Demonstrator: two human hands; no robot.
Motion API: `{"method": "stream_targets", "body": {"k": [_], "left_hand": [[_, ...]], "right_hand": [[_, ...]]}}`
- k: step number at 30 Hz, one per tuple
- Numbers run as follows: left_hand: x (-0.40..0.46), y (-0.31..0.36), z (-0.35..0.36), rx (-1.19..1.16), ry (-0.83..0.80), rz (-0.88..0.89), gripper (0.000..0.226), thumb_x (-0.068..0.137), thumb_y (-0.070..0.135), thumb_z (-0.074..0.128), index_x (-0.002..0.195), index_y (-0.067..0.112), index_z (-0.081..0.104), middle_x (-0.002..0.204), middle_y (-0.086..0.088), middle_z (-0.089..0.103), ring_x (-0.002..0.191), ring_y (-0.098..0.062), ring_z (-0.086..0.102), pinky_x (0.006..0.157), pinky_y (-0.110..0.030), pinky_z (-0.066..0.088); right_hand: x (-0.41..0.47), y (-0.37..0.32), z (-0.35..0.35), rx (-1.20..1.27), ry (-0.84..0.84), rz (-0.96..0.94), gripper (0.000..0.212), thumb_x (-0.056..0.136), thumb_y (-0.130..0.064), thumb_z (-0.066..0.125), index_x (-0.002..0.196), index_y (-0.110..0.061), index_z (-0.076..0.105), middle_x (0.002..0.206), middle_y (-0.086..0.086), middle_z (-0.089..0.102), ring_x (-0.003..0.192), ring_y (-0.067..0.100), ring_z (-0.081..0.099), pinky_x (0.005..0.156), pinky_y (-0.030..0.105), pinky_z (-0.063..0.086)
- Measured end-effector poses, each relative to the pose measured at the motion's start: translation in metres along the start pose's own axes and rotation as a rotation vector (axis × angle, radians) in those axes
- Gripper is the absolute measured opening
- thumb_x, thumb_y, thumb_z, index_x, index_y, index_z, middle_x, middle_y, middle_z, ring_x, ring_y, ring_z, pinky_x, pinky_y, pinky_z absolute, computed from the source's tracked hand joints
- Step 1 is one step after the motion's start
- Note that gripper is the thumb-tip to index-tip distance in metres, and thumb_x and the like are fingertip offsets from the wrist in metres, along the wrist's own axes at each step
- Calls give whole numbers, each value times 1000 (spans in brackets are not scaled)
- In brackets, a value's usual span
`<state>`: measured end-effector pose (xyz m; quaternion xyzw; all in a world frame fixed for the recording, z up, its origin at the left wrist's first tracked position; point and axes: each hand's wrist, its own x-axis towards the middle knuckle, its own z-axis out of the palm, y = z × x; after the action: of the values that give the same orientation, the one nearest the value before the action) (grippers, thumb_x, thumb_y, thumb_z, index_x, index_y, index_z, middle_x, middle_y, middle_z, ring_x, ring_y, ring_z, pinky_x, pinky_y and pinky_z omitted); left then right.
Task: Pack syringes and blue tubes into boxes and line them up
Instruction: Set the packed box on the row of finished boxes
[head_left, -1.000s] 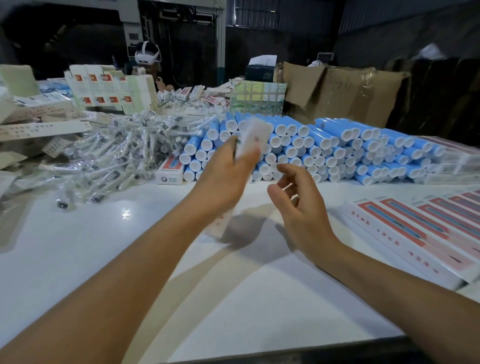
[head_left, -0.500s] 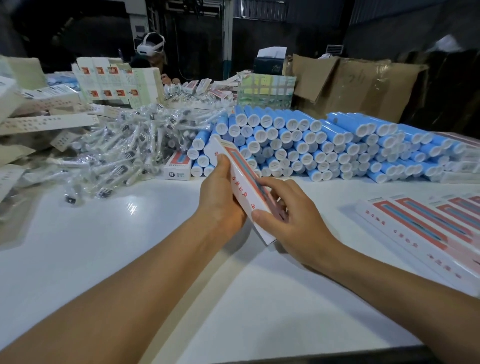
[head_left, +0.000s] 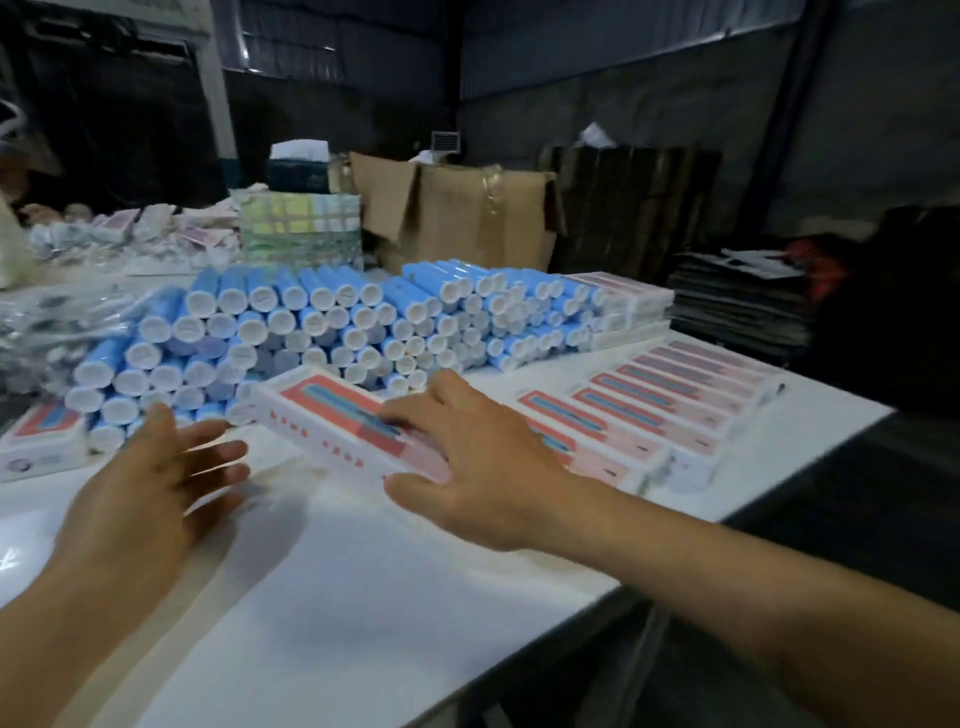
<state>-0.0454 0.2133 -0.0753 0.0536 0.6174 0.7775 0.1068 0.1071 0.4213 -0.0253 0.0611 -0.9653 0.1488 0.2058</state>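
On the white table (head_left: 363, 597), I'm steering a packed box (head_left: 343, 426) toward the row

My right hand (head_left: 483, 467) pinches its near end to slide it beside the lined-up boxes (head_left: 675, 405); left hand (head_left: 150, 488) hovers, fingers spread, holding nothing; blue tubes (head_left: 322, 322) wait behind

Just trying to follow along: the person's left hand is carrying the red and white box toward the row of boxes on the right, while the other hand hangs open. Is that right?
Not quite. In the head view it is the right hand that holds the red and white box, beside the row of boxes. The left hand is the one hanging open, holding nothing.
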Motion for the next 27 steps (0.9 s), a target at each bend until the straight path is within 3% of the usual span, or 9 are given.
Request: {"method": "stream_targets", "body": {"k": [2,5,10,13,15,17,20,24,27], "left_hand": [[6,-3,-6,28,-25,14,50,91,61,37,102,20,63,78,5,74,79,-17,66,72,-38,45],[15,-11,-17,74,-24,-2,61,86,68,43,116,19,62,107,0,71,98,-19,67,86,-43,47],[21,-20,-24,110,-13,-8,64,88,66,43,129,18,56,124,-5,63,114,-24,60,97,-46,44],[11,-13,-20,85,-39,-7,51,93,57,41,120,18,60,113,-3,68,96,-16,67,82,-36,55],[1,-7,-12,41,-62,-20,37,95,46,43,105,17,63,87,2,73,71,-9,69,61,-25,58],[-12,-1,-1,87,-51,5,27,95,33,48,96,12,65,69,1,71,59,-11,67,56,-29,56],[-36,1,12,493,-13,209,21,91,21,57,77,16,71,63,-1,67,63,-21,59,63,-35,45],[-55,-1,24,1269,-167,506,23,89,27,57,66,28,60,68,10,60,70,-3,53,67,-28,43],[-51,-1,23,1320,-221,475,17,91,31,54,74,33,56,80,13,58,78,-7,52,72,-27,44]], "right_hand": [[-28,17,-1,-190,-36,37,55,87,-52,50,137,-32,38,110,-4,39,96,12,32,79,33,29],[-59,46,-5,-375,-72,181,56,87,-54,44,137,-31,37,121,0,35,111,18,25,92,39,25],[-76,81,-14,-389,-5,299,54,84,-58,42,131,-32,45,112,-6,30,105,12,24,83,32,21],[-80,92,-16,-372,11,311,52,85,-57,43,131,-33,45,110,-8,30,103,10,26,83,30,21],[-79,94,-19,-382,-5,310,52,85,-57,42,131,-33,43,109,-8,30,101,9,25,84,31,23],[-75,90,-23,-429,-43,298,53,86,-58,40,133,-32,42,113,-6,34,105,12,30,86,32,27],[-63,73,-30,-411,28,256,50,88,-56,44,131,-30,47,116,-5,41,105,13,37,88,31,31],[-31,29,-23,-162,186,63,29,91,-40,50,111,-24,63,97,-12,45,91,7,39,78,29,36],[2,-1,3,-62,121,-52,22,93,-33,50,104,-22,65,96,-8,56,91,8,43,79,30,40]]}}
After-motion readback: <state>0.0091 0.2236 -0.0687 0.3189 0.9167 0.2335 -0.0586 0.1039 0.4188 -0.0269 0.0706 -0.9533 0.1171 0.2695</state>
